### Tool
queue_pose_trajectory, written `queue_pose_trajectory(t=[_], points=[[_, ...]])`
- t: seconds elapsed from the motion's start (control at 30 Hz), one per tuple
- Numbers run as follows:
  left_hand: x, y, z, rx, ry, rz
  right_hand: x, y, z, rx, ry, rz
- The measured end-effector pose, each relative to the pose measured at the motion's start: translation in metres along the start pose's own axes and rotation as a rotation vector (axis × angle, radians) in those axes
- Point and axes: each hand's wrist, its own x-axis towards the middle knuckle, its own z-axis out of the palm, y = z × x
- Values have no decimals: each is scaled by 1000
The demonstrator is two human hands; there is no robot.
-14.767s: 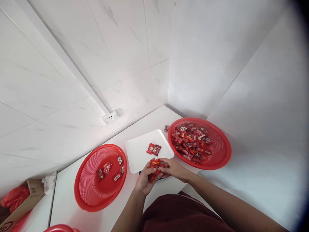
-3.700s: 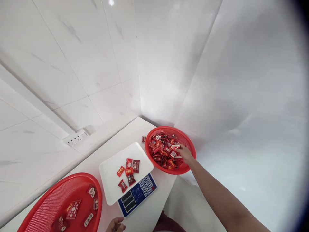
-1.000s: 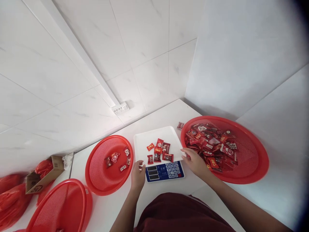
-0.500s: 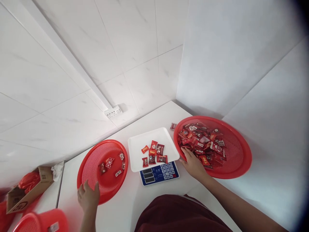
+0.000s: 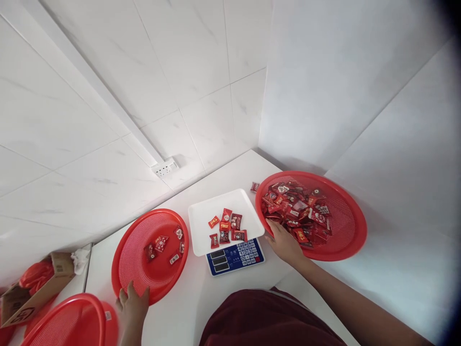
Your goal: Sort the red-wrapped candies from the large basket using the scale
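Note:
My left hand [image 5: 134,303], fingers spread, is at the near rim of the left red basket [image 5: 120,250], which holds a few wrapped candies [image 5: 161,243]. Whether it touches the rim I cannot tell. On the right, my right hand [image 5: 284,244] grips the near-left rim of another red basket [image 5: 347,221], fingers over the edge and thumb outside. Many red wrapped sweets [image 5: 293,211] fill part of that basket. Between the baskets, a white tray [image 5: 203,216] bears several red candies [image 5: 224,226] and sits on a blue digital scale [image 5: 234,257].
One loose candy [image 5: 254,187] lies behind the right basket's edge. At the lower left stand another red basket [image 5: 110,324] and a cardboard box [image 5: 63,269] with red plastic in it. Tiled walls meet behind the white table [image 5: 173,315]; a power socket [image 5: 165,166] is mounted low.
My left hand has come slightly down and nearer relative to the left basket. The lower-left basket has shifted right and up into view. The whole view has slid a little left; the tray's candies look unmoved.

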Motion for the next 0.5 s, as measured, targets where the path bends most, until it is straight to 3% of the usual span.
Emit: queue_pose_trajectory(t=[0.2,0.3,0.4,0.5], points=[[10,-8,2,4,-3,29,-1,1,1,-35,38,-13],[12,-10,4,-2,10,41,-2,-8,3,-44,91,-156],[12,-8,7,2,16,33,-2,-26,10,-8,44,-309],[11,0,8,16,35,65,5,-47,21,-14,-37,-349]])
